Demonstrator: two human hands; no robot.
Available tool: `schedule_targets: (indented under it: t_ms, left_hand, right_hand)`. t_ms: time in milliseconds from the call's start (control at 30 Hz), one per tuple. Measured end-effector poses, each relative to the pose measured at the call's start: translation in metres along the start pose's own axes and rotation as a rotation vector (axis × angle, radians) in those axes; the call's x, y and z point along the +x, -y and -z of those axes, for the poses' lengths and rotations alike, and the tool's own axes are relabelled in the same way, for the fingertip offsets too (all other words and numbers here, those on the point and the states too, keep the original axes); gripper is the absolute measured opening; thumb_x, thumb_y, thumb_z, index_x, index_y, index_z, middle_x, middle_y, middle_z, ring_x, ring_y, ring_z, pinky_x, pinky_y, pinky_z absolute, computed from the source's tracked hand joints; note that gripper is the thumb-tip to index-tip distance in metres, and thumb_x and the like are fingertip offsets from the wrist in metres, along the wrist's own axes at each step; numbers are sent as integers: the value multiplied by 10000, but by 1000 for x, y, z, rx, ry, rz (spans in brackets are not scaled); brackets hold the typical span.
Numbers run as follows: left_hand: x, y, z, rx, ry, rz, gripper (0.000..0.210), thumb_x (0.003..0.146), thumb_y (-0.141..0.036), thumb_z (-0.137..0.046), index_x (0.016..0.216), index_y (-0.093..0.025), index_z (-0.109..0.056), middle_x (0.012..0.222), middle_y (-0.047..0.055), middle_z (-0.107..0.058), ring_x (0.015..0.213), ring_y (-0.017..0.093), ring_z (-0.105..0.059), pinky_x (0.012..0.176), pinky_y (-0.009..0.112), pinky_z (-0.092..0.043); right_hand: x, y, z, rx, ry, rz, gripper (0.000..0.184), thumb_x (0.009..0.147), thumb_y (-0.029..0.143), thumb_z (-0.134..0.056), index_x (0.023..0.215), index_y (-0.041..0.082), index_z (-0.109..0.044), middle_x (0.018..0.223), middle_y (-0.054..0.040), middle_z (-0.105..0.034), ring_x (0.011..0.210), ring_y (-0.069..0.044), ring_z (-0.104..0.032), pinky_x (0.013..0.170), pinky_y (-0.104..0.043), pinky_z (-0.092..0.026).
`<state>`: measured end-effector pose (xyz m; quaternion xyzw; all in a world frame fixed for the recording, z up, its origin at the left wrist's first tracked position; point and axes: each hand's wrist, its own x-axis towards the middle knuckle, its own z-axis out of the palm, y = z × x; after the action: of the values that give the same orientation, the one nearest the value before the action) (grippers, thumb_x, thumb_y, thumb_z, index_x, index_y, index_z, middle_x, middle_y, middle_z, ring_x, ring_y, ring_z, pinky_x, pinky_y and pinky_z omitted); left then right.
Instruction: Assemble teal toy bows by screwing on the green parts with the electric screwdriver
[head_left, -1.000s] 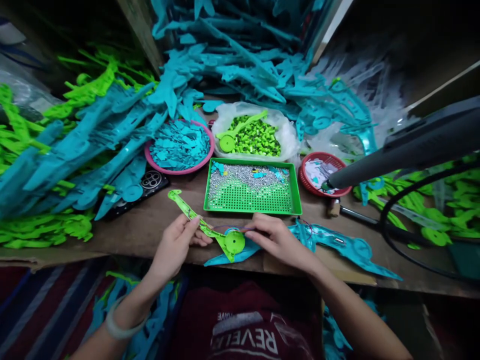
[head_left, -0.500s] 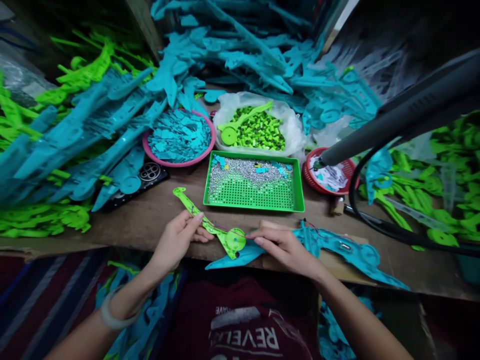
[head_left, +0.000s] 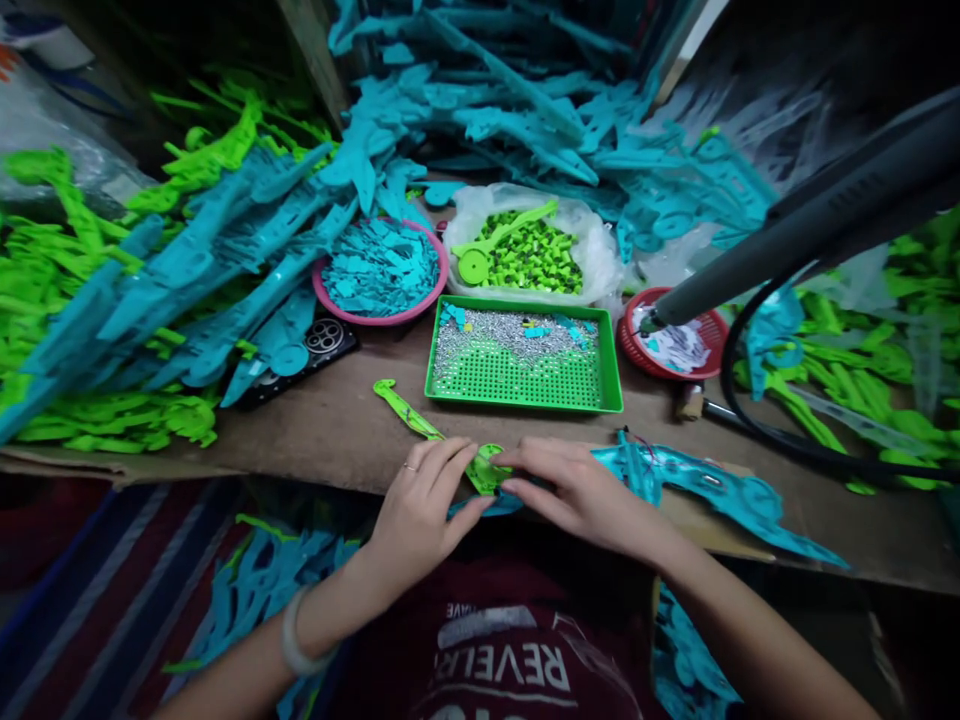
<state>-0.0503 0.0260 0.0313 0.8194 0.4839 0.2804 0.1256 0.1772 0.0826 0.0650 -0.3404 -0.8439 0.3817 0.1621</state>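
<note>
Lime part (head_left: 409, 413) sits just near of the green tray (head_left: 525, 404), left hand (head_left: 424, 495) draped over its middle (can't tell if gripping), right hand (head_left: 585, 490) narrow at its round end, pinch hidden; I'd brace it firmly, press lightly.

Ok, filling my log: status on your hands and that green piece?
Left hand over green piece, covering its middle; right hand at its round end. Blue piece partly hidden behind hands.
</note>
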Motion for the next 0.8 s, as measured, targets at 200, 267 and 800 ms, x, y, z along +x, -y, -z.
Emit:
schedule_targets:
  t_ms: [200, 267, 800]
  left_hand:
    - [3, 14, -2, -155, 21, 52, 301, 930, -266, -656, 1205, -189, -562, 1159, 100, -614, 1101, 251, -549, 986, 418, -465]
    - [5, 18, 1, -198, 59, 33, 256, 927, -287, -662, 1149, -197, -571, 1134, 85, -610, 1085, 243, -551, 980, 414, -459]
    - [18, 16, 5, -143, 148, 98, 399, 829, -321, -777, 1157, -199, -584, 1119, 86, -606, 1074, 267, -558, 918, 431, -511]
  right_hand:
    - [4, -5, -14, -116, -18, -13, 216, 1021, 290, -493, 1027, 177, -677, 866, -41, -590, 767, -149, -571, 654, -260, -386]
    - [5, -8, -18, -64, -51, -49, 172, 1008, 264, -521, 978, 168, -660, 854, -32, -580, 792, -149, -569, 676, -255, -391]
    - [7, -10, -26, 79, -109, -123, 96, 979, 222, -560, 923, 177, -625, 800, 0, -566, 740, -130, -534, 665, -242, -369]
